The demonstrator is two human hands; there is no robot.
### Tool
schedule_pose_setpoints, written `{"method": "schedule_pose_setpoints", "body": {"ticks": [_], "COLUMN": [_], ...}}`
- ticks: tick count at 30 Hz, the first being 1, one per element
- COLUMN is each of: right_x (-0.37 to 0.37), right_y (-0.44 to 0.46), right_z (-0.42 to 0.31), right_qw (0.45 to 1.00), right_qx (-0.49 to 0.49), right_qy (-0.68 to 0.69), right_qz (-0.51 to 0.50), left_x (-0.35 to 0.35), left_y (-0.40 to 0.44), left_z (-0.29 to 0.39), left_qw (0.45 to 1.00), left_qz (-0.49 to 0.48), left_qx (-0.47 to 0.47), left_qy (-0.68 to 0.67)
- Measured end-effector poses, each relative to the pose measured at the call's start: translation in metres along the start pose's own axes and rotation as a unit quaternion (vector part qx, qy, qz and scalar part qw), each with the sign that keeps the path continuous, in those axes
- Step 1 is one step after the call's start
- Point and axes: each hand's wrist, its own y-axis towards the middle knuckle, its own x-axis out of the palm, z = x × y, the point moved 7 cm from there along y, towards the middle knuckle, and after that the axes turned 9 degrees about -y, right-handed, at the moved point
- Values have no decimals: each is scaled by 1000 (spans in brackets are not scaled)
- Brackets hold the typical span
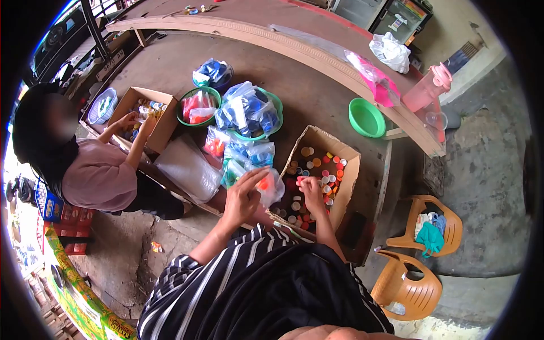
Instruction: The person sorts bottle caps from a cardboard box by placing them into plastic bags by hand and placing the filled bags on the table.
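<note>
My left hand [242,195] is stretched out with its fingers apart, over the edge of a clear plastic bag [274,189] with orange-red caps in it. Whether its fingertips touch the bag I cannot tell. My right hand [312,194] is closed in a pinch on a pinkish-red bottle cap [300,180], above an open cardboard box [346,207]. Loose bottle caps in white, red, orange, yellow and tan lie scattered over the bottom of this box. Beyond my left hand lie bagged blue caps [258,152] and a bag of red caps [215,144].
A co-worker [99,175] at the left reaches into another cardboard box [161,128]. Behind the bags stand a teal basket [279,113] and a green basin [182,116] holding bagged caps. A green bowl [362,122] and orange chairs [411,283] are at the right.
</note>
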Motion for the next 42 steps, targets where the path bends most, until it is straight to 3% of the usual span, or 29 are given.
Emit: {"method": "schedule_pose_setpoints", "body": {"ticks": [2,3,6,8,10,13,17,19,22,24,26,32,35,39,42], "right_x": [-4,-6,0,8,27,20,-22,-35,-23,1,16,32,16,-13,-21], "right_y": [-12,-18,-45,-61,-61,-54,-11,13,20,23,20,18,10,8,-5], "right_z": [-52,-74,-147,-193,-207,-194,-105,-13,12,27,17,25,15,26,13], "right_qw": [998,994,972,944,922,939,929,960,925,902,901,820,873,955,996], "right_qx": [-40,-92,-205,-281,-308,-269,-206,-49,-114,-121,-86,-127,-107,-110,34], "right_qy": [29,33,32,-127,-232,-207,-267,-255,-353,-414,-423,-557,-471,-255,-64], "right_qz": [28,52,109,118,26,63,150,107,80,34,45,38,68,101,61], "left_x": [6,7,12,19,24,23,17,16,19,22,27,33,33,36,42], "left_y": [5,3,3,-1,0,-5,-7,-8,-9,-8,-6,-2,-2,-1,2], "left_z": [-28,-27,-15,-18,-16,-13,-17,-19,-21,-22,-21,-22,-28,-35,-41], "left_qw": [998,996,997,996,994,995,996,996,994,994,993,992,992,991,990], "left_qz": [-33,-29,-51,-49,-47,-58,-48,-45,-49,-59,-66,-82,-81,-83,-92], "left_qx": [-36,16,-21,5,39,0,-12,-10,-17,-42,-24,-27,-30,-39,-37], "left_qy": [51,83,59,77,95,80,77,82,95,87,94,92,93,98,96]}}
